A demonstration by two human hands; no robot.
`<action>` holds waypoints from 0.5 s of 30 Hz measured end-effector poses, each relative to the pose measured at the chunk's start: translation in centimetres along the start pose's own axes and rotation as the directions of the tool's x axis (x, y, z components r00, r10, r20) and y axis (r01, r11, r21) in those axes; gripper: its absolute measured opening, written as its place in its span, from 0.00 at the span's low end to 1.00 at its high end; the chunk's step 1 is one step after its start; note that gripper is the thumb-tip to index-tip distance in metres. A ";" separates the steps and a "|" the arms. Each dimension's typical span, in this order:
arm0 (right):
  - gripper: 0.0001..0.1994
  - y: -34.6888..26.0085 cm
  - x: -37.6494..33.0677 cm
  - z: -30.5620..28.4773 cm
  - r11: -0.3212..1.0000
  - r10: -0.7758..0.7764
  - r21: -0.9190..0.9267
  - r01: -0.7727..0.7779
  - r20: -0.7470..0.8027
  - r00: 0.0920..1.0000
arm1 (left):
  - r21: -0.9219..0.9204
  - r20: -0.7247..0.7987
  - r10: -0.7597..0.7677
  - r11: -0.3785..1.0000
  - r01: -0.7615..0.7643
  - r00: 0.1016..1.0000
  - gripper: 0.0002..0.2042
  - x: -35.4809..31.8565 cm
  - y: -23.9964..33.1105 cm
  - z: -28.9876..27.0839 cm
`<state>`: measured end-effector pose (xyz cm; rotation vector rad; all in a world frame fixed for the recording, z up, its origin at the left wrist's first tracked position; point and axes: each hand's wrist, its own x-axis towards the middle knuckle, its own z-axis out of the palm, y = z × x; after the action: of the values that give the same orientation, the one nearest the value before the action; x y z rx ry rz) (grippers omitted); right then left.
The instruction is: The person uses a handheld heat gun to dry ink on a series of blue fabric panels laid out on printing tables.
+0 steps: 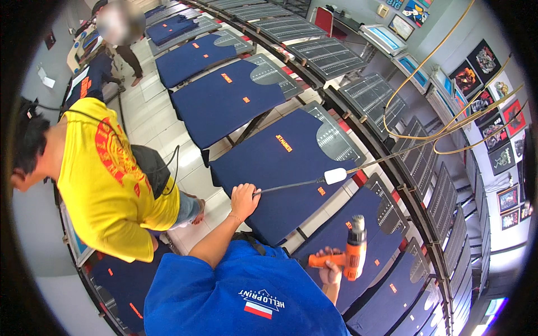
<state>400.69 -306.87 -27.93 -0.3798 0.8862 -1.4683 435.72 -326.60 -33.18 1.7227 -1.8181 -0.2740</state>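
My right hand (330,270) is closed round the handle of an orange heat gun (354,255), whose metal nozzle points up and away from me. In my left hand (245,200) is a dark power cable (288,186), gripped near the edge of a navy T-shirt (274,157). The cable runs right to a white plug connector (335,176) over that shirt. This shirt lies flat on a grey printing board (339,140) and bears small orange prints. Below the heat gun lies another navy shirt (336,224) on its own board.
Several more navy shirts (224,92) lie on boards in a long row. A dark rail (386,151) runs behind them, with bare boards (374,101) beyond. Yellowish cable (414,137) hangs at the right. A person in a yellow shirt (103,179) stands left; another person (120,25) is farther off.
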 end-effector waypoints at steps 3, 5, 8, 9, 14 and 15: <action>0.30 -3.4 3.6 7.0 0.994 0.027 -0.109 -0.012 0.139 0.990 | -0.142 0.009 -0.190 0.972 0.189 0.982 0.12 -1.1 0.1 -0.3; 0.53 -5.3 6.5 9.0 0.985 0.041 -0.170 0.001 0.246 0.968 | -0.312 0.092 -0.316 0.891 0.329 0.944 0.12 -3.1 0.5 -1.9; 0.41 -7.0 10.2 11.4 0.983 0.025 -0.181 0.042 0.355 0.935 | -0.321 0.106 -0.351 0.874 0.366 0.930 0.12 -6.8 1.3 -5.0; 0.47 -7.4 11.1 12.3 0.977 0.034 -0.204 0.056 0.411 0.911 | -0.315 0.179 -0.406 0.839 0.443 0.896 0.12 -7.9 1.7 -6.7; 0.37 -5.8 12.8 18.8 0.947 0.088 -0.309 0.085 0.507 0.857 | -0.272 0.083 -0.471 0.837 0.475 0.878 0.10 -15.2 -0.1 -9.3; 0.39 -5.6 12.6 21.0 0.921 0.119 -0.374 0.107 0.533 0.837 | -0.260 0.097 -0.501 0.821 0.508 0.860 0.10 -16.1 -0.2 -10.0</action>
<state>410.12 -325.55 -14.02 -1.0447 0.6972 -1.0709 440.86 -308.66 -29.94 1.9676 -1.2260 -0.7357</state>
